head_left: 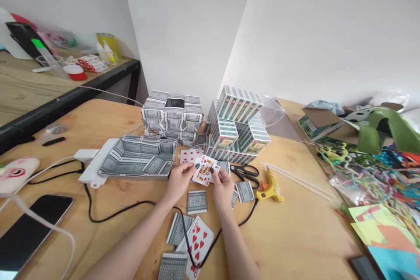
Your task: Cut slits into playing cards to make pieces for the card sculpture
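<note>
At ctr of worktop [295, 227], card boxes [236, 127] stacked R of card tray [141, 157]; yellow glue gun [271, 187] nr scissors [245, 173]; king card [204, 170] w/ ace [215, 168] behind, pinched btwn L hand [183, 177] & R hand [223, 186].

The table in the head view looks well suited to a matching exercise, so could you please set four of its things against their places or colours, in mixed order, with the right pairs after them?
Things:
1. King of diamonds
2. Glue gun
3. Scissors
4. Nine of hearts

Places and colours:
A. Crossed by the black cord
B. Black, lying behind the two face-down cards to the right
C. Held up by the left hand
D. Mostly yellow body

Right pairs: 1-C; 2-D; 3-B; 4-A
</note>
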The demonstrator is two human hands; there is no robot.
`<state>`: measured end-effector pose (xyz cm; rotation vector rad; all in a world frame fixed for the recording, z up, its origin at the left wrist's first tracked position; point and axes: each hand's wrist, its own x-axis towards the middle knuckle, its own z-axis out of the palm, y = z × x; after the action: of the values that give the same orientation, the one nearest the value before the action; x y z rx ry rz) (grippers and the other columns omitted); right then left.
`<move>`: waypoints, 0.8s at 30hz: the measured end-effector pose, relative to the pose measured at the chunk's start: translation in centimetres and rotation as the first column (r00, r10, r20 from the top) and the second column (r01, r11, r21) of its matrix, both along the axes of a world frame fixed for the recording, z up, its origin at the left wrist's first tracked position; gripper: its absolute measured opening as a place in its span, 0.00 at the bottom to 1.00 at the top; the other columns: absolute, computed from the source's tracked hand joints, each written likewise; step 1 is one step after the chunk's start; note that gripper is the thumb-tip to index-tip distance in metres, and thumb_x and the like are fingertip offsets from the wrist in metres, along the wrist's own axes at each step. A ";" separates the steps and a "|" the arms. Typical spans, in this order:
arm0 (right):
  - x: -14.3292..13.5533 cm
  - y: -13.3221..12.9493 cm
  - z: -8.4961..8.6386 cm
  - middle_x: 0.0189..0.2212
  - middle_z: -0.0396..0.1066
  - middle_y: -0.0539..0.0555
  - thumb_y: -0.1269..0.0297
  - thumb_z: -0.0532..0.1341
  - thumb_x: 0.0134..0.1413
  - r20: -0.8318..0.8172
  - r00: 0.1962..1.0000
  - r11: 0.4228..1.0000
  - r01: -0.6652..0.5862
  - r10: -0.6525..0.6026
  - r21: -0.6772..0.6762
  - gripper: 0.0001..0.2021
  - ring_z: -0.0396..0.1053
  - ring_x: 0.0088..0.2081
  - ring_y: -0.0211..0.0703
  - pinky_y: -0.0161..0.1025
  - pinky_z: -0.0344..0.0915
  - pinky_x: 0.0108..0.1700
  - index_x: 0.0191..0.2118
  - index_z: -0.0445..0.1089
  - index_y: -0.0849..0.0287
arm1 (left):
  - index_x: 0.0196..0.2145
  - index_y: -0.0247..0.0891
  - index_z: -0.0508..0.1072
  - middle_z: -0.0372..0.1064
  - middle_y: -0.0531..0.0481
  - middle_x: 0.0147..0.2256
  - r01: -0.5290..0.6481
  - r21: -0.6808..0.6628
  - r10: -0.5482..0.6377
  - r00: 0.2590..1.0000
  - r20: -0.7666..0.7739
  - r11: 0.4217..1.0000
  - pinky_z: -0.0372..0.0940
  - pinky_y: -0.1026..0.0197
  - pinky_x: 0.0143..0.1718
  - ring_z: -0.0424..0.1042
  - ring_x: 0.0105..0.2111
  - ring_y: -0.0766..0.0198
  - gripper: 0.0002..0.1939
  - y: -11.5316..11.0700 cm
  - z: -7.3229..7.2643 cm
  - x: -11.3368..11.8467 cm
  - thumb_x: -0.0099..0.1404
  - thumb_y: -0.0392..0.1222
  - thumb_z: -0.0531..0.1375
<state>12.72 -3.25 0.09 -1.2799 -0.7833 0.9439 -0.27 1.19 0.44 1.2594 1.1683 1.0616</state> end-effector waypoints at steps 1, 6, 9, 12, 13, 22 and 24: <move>0.0 0.0 0.0 0.35 0.74 0.57 0.56 0.59 0.47 0.000 1.000 1.000 -0.004 0.004 -0.002 0.14 0.70 0.34 0.46 0.38 0.65 0.35 0.35 0.70 0.62 | 0.28 0.33 0.74 0.71 0.51 0.23 0.004 -0.005 -0.004 1.000 -0.003 1.000 0.62 0.67 0.25 0.68 0.24 0.66 0.12 0.0 0.1 0.0 0.52 0.45 0.59; 0.1 0.1 0.1 0.34 0.75 0.56 0.56 0.60 0.47 -0.016 1.000 1.000 -0.025 0.025 -0.004 0.13 0.71 0.34 0.46 0.39 0.66 0.35 0.35 0.70 0.61 | 0.26 0.33 0.74 0.69 0.52 0.21 0.032 -0.051 -0.030 0.999 0.027 0.998 0.60 0.67 0.22 0.65 0.21 0.68 0.11 -0.1 0.9 0.1 0.51 0.44 0.58; 0.1 0.1 0.1 0.34 0.75 0.57 0.56 0.59 0.48 -0.003 1.000 1.000 -0.025 0.025 -0.008 0.14 0.71 0.35 0.46 0.39 0.66 0.36 0.35 0.70 0.62 | 0.25 0.33 0.74 0.69 0.52 0.21 0.030 -0.087 -0.025 0.998 0.052 0.996 0.61 0.67 0.23 0.66 0.21 0.67 0.11 -0.1 1.1 0.1 0.50 0.44 0.59; 0.1 0.1 -0.1 0.35 0.74 0.57 0.57 0.59 0.47 -0.012 1.000 1.000 -0.024 0.024 -0.011 0.15 0.71 0.35 0.47 0.40 0.67 0.37 0.37 0.70 0.62 | 0.28 0.33 0.74 0.72 0.50 0.24 0.030 -0.116 -0.020 0.996 0.089 0.993 0.64 0.66 0.24 0.69 0.23 0.65 0.12 -0.1 1.1 0.1 0.50 0.44 0.59; 0.1 0.1 -0.2 0.35 0.74 0.57 0.57 0.59 0.47 -0.014 1.000 1.000 -0.027 0.027 -0.012 0.15 0.71 0.36 0.47 0.41 0.67 0.38 0.38 0.70 0.62 | 0.30 0.33 0.74 0.73 0.50 0.26 0.031 -0.118 -0.019 0.995 0.102 0.993 0.65 0.65 0.25 0.70 0.25 0.64 0.12 0.0 1.1 0.1 0.50 0.44 0.59; 0.1 0.0 0.1 0.35 0.74 0.58 0.56 0.58 0.48 0.071 0.997 0.999 -0.038 0.039 -0.023 0.15 0.71 0.36 0.48 0.42 0.66 0.39 0.38 0.70 0.62 | 0.26 0.33 0.73 0.71 0.51 0.23 0.039 -0.101 -0.034 0.998 0.060 0.994 0.66 0.65 0.23 0.70 0.23 0.65 0.09 0.0 1.1 0.1 0.51 0.42 0.59; 0.1 -0.1 0.1 0.35 0.74 0.57 0.56 0.58 0.49 0.086 0.996 0.999 -0.039 0.040 -0.017 0.15 0.70 0.37 0.48 0.42 0.66 0.40 0.38 0.70 0.62 | 0.25 0.33 0.73 0.71 0.51 0.23 0.037 -0.098 -0.032 0.998 0.049 0.995 0.66 0.66 0.23 0.70 0.23 0.65 0.09 0.1 1.0 0.1 0.51 0.42 0.59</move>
<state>12.87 -3.32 0.23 -1.3299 -0.8723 0.9329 -0.19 1.25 1.43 1.1674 1.1459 0.9912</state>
